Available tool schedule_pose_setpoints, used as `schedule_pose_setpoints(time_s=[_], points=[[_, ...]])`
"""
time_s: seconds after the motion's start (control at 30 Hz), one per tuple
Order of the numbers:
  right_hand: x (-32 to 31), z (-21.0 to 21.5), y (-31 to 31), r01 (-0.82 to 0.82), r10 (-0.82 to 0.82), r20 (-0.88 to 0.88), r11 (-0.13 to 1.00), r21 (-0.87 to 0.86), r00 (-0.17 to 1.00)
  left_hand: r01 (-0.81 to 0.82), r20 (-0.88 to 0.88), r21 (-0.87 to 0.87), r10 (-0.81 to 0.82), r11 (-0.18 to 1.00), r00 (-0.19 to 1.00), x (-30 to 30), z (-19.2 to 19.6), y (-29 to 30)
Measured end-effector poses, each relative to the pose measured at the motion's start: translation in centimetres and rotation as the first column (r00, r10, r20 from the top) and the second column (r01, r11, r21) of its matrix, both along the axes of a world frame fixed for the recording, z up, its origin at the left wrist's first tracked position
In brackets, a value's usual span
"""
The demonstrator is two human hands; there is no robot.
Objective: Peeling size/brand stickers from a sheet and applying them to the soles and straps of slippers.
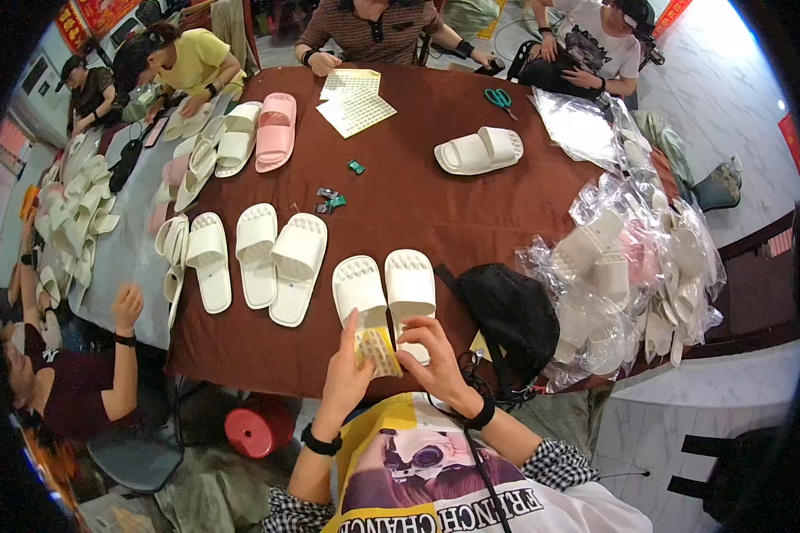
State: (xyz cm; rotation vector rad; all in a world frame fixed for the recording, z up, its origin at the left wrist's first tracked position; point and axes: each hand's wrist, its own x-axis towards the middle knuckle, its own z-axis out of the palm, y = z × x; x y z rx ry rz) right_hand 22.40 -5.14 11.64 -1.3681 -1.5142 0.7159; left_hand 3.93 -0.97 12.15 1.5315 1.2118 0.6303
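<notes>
Near the table's front edge, my left hand [347,371] grips a small yellow sticker sheet [378,350] between thumb and fingers. At the sheet's right edge is my right hand [436,359], its fingers bent and thumb drawn in toward the fingertips; anything pinched there is too small to make out. Just beyond both hands lies a pair of white slippers, a left one [359,279] and a right one [411,274], toes pointing away from me. The sheet and my hands cover part of their heel ends.
More white slippers [299,258] stand to the left, with a pink pair [276,133] farther back. A black cap [510,318] and bagged slippers [613,275] lie to the right. Teal scissors [500,99] and other sticker sheets [356,105] lie at the far side, where people sit.
</notes>
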Motion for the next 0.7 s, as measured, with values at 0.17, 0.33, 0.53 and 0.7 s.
schedule_pose_setpoints(time_s=[0.17,0.33,0.53,0.7], points=[[0.5,0.0,0.8,-0.087,0.082,-0.058,0.992,-0.091,0.995,0.286,-0.053,-0.057,-0.289,0.957,0.956,-0.7,1.1,0.5],[0.6,-0.1,0.4,-0.178,0.087,-0.261,0.92,-0.348,0.961,0.151,0.069,0.077,-0.157,0.986,0.985,-1.0,0.3,0.7],[-0.8,0.2,-0.5,-0.248,0.164,-0.339,0.943,-0.22,0.926,-0.135,0.271,-0.108,0.16,0.985,0.949,-1.8,-0.8,0.8],[-0.3,-0.1,0.3,-0.16,0.077,-0.321,0.957,-0.24,0.944,-0.104,0.169,-0.049,0.111,0.993,0.979,-1.6,-0.3,0.4]])
